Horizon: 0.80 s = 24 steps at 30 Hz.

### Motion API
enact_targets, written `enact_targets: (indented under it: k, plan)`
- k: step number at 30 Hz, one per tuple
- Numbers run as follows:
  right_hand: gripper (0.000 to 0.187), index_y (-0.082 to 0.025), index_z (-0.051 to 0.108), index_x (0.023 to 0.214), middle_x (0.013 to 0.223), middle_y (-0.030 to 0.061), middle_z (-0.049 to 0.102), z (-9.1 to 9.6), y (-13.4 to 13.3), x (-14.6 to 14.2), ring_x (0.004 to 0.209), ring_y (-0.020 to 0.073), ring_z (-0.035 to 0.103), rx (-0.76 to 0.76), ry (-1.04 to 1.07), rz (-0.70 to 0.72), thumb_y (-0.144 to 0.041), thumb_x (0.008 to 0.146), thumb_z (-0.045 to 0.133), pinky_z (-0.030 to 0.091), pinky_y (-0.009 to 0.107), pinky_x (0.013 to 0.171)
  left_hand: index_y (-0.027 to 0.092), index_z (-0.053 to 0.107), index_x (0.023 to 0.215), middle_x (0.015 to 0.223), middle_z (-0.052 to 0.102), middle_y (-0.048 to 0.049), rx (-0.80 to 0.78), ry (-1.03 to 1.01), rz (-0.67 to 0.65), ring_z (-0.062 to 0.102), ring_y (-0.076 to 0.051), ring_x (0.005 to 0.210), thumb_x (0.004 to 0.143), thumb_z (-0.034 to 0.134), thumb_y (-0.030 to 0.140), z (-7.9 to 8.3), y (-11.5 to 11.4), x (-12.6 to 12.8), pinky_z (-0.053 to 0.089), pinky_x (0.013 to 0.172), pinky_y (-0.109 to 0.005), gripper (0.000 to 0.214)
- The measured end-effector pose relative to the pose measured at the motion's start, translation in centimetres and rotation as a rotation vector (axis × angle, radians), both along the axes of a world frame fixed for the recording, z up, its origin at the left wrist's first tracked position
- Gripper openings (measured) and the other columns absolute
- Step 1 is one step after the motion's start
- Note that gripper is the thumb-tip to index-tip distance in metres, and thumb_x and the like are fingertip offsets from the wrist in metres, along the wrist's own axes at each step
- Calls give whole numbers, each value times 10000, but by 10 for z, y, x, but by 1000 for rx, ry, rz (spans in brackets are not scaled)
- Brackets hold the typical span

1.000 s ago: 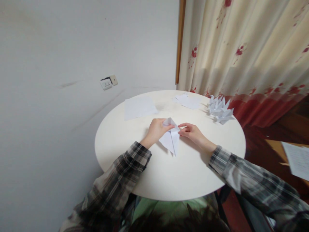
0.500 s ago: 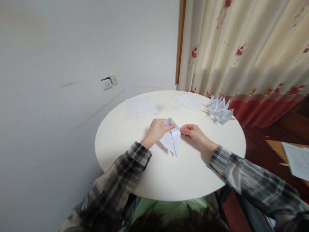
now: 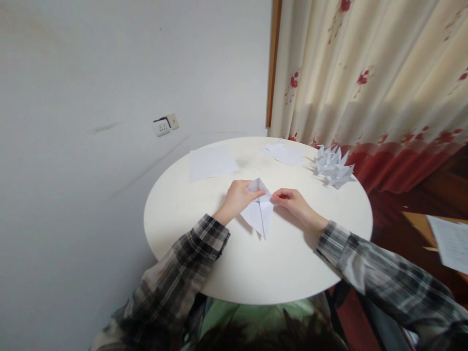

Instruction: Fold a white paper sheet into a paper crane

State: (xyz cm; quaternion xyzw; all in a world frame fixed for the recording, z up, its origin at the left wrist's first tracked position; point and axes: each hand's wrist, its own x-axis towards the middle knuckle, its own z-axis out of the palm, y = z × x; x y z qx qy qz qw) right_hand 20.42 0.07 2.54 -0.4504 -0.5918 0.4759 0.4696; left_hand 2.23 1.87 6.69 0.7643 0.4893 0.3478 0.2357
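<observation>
A folded sheet of white paper [image 3: 260, 217], kite-shaped with a crease down its middle, is held just over the round white table [image 3: 278, 273]. My left hand [image 3: 239, 197] grips it from the left, thumb on top and the other fingers mostly hidden. At its right corner my right hand [image 3: 288, 200] is closed, thumb and forefinger pinching the paper's edge. The lower tip of the paper points toward me.
Flat white sheets [image 3: 212, 163] lie at the table's back left. Smaller paper pieces [image 3: 285, 153] rest at the back. Several folded paper figures [image 3: 334, 165] cluster at the back right. A wall with a socket [image 3: 161, 127] and a curtain [image 3: 365, 97] stand behind.
The paper's right flap has opened out flatter, and its lower tip has shifted slightly left. My right hand has moved very little; my left hand keeps its hold.
</observation>
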Motion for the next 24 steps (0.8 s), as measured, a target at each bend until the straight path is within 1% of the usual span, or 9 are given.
enact_targets:
  k: [6, 11, 14, 20, 24]
  plan:
    - [147, -167, 625, 675, 661, -3, 581, -4, 3, 2, 643, 133, 494, 76, -90, -18, -314, 676, 636, 361, 277, 648, 129, 582, 562, 552, 525, 27, 3, 0, -1, 451, -99, 542, 696, 677, 284, 1, -1, 0, 277, 479, -212, 226]
    - [122, -179, 654, 728, 753, 17, 602, -7, 5, 3, 680, 141, 516, 187, -141, -67, -294, 696, 630, 378, 281, 653, 126, 578, 568, 559, 513, 26, -53, -55, -13, 434, -95, 536, 687, 678, 295, 0, -1, 1, 278, 472, -208, 229]
    - [117, -183, 668, 730, 773, 25, 604, -8, 5, 2, 691, 146, 525, 247, -144, -97, -289, 697, 635, 378, 281, 644, 125, 576, 570, 564, 508, 22, -73, -73, -24, 432, -97, 542, 677, 684, 304, -2, 0, 1, 280, 469, -206, 235]
    - [125, -183, 675, 728, 762, 25, 616, -5, 3, 2, 683, 145, 528, 257, -176, -98, -294, 723, 617, 374, 279, 628, 120, 593, 594, 577, 524, 12, -69, -79, -32, 445, -102, 547, 678, 678, 328, -5, 1, 1, 300, 479, -210, 240]
    - [125, -187, 675, 723, 764, 22, 620, -4, 1, 3, 693, 146, 532, 283, -204, -124, -286, 738, 602, 373, 278, 633, 121, 594, 590, 575, 528, 11, -61, -70, -24, 458, -106, 551, 678, 674, 336, -5, 1, 1, 304, 483, -214, 246]
